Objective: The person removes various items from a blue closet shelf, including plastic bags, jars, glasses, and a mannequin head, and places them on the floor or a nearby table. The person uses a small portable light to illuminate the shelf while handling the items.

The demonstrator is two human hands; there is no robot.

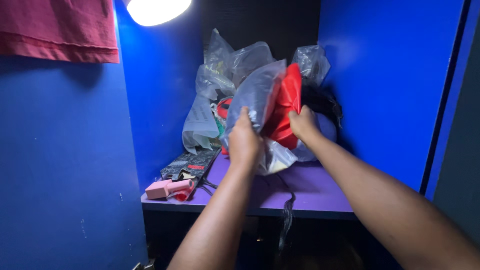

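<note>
Both my hands reach into a blue cupboard and grip the same item. My left hand (244, 141) clutches the clear plastic bag (259, 92) at its lower left side. My right hand (303, 123) holds the red pouch (286, 107) at its right edge; the pouch is partly inside the clear bag and stands upright on the purple shelf (310, 187). Behind it sits a heap of other clear plastic bags (227, 65) and a tuft of dark hair (322, 102).
A pink small device (167, 188) and a dark flat packet (190, 164) lie at the shelf's front left. A strand of dark hair (287, 215) hangs over the shelf edge. A bright lamp (157, 9) shines above; a red cloth (60, 30) hangs at the upper left.
</note>
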